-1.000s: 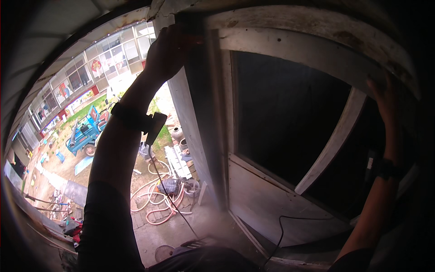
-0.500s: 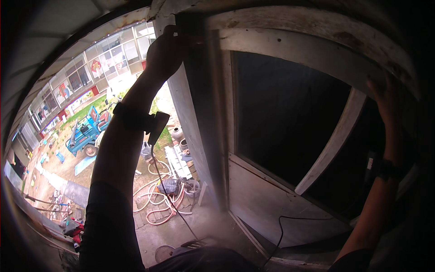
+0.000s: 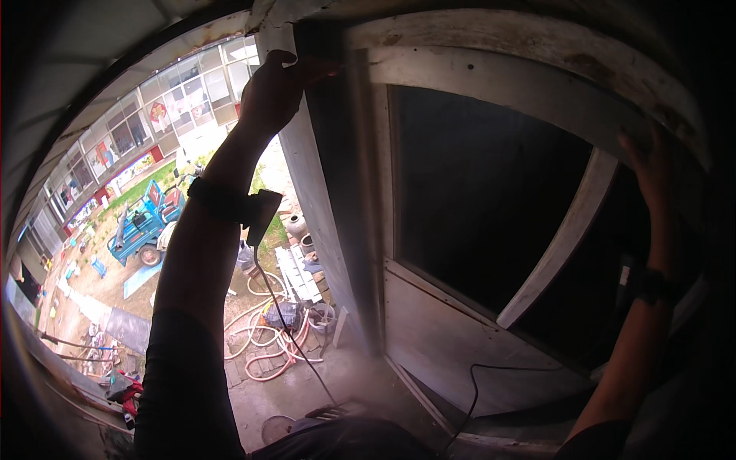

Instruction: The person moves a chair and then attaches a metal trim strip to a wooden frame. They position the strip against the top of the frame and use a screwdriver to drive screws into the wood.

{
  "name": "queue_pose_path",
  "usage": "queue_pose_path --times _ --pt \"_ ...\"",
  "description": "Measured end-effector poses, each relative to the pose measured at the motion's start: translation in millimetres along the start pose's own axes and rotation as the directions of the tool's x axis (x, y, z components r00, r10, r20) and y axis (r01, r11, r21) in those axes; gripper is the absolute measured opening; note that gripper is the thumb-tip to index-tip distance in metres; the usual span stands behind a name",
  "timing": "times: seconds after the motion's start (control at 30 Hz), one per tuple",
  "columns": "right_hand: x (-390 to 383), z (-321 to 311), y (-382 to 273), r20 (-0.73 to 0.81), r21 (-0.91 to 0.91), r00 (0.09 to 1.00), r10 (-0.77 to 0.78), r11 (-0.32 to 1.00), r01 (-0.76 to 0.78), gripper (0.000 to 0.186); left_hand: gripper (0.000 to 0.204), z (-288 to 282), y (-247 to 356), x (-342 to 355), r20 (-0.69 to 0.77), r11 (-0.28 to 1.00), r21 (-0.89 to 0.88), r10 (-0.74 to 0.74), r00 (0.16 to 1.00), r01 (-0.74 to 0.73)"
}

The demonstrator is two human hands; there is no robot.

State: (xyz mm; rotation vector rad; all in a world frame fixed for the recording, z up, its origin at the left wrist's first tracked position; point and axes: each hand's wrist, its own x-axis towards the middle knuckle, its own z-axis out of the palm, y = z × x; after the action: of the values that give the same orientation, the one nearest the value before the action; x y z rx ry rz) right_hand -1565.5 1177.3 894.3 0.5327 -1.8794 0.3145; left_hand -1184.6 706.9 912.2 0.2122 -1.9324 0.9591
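My left hand (image 3: 280,92) is raised at the top of the pale door post (image 3: 307,161), beside a dark vertical strip (image 3: 337,176); its fingers are bent, one reaching right, and what they hold is lost in shadow. My right hand (image 3: 648,161) rests with fingers apart against the right end of a white wooden crossbeam (image 3: 491,73). Below the beam is a dark framed opening (image 3: 483,192) with a slanting pale slat (image 3: 556,245) and a white lower panel (image 3: 452,337). A black wrist device (image 3: 261,215) with a dangling cable is strapped to my left arm.
Outside at left are a blue three-wheeled cart (image 3: 142,241), coiled pink hose (image 3: 268,360), stacked white boards (image 3: 299,276), pots (image 3: 297,226) and a long windowed building (image 3: 192,92). A black cable (image 3: 514,368) crosses the lower panel. A round object (image 3: 277,429) lies on the floor.
My left hand has shifted slightly left and down along the top of the post. My right hand stays at the beam.
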Motion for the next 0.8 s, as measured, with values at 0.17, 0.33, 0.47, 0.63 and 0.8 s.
queue_pose_path --times 0.17,0.33,0.47,0.63,0.8 --pt "1 3 1 0.002 0.005 1.0 -0.005 1.0 0.005 0.089 0.04 1 10 3 0.179 0.836 -0.454 -0.254 0.951 0.309" --pt "1 -2 1 -0.023 -0.031 1.0 0.001 1.0 -0.002 0.088 0.045 13 -6 3 0.303 0.858 -0.365 -0.258 0.917 0.362" --pt "2 -17 -13 0.002 0.07 0.999 -0.038 0.997 0.038 0.086 0.04 31 -27 -7 0.249 0.741 -0.606 -0.172 0.953 0.291" --pt "1 -16 -3 0.006 -0.063 0.999 -0.05 0.997 0.051 0.082 0.042 17 8 3 0.212 0.559 -0.735 -0.346 0.914 0.383" --pt "-1 -34 -30 0.056 -0.078 0.998 -0.004 0.997 0.008 0.081 0.028 -1 3 7 0.526 0.115 -0.74 -0.516 0.676 0.663"
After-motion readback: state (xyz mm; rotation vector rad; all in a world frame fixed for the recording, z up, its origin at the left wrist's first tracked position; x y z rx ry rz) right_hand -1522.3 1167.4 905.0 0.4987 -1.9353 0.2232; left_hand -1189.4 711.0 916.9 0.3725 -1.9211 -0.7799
